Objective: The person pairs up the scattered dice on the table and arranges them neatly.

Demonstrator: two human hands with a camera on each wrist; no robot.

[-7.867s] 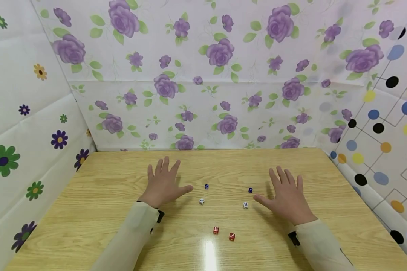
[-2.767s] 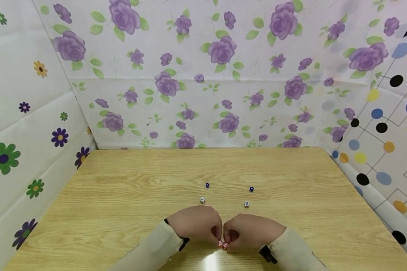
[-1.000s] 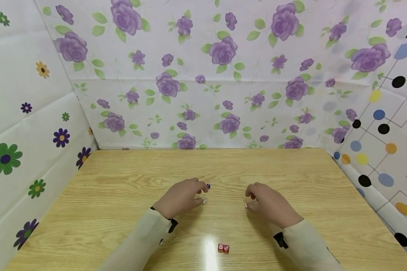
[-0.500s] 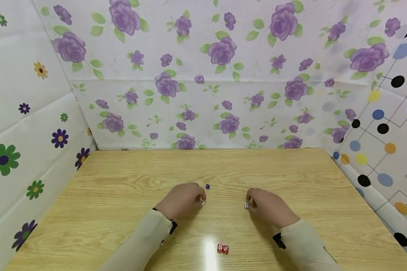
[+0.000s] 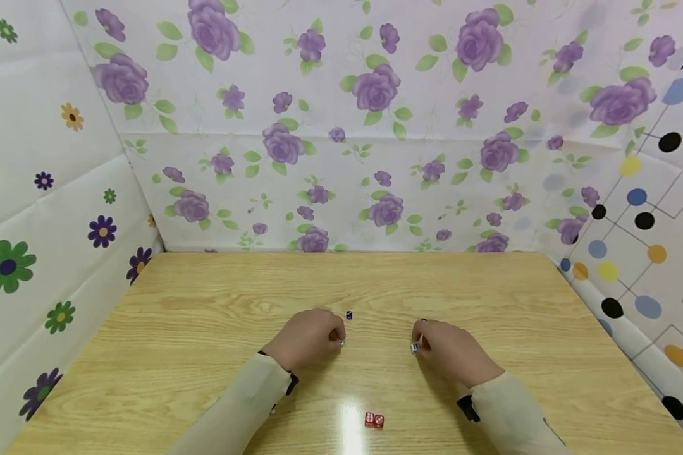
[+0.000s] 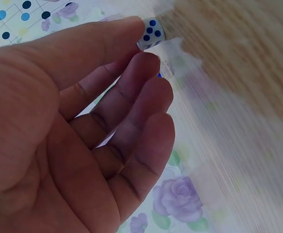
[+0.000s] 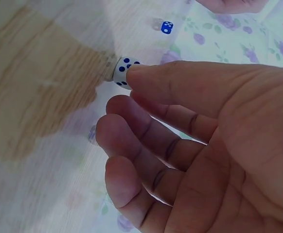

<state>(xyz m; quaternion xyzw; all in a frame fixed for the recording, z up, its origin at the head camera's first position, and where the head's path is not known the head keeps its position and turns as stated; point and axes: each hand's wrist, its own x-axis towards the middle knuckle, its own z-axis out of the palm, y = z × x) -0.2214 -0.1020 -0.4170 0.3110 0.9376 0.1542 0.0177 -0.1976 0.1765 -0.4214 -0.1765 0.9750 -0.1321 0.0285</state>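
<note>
My left hand pinches a white die between thumb and index finger, low over the tabletop. In the left wrist view the die shows blue pips, and its other fingers curl loosely beneath. On the other side, my right hand pinches a second white die the same way; part of it hides behind the thumb. Just beyond the left fingers lies a blue die. Another blue die peeks out behind the right hand, mostly covered.
Two red dice sit side by side near the front of the wooden table. A flowered cloth hangs behind the table's back edge, with patterned cloths at both sides.
Earlier the spread hands hovered, then brought the two red dice together near the front and released them. Since then both hands have moved back and outward and pinched the white dice.
</note>
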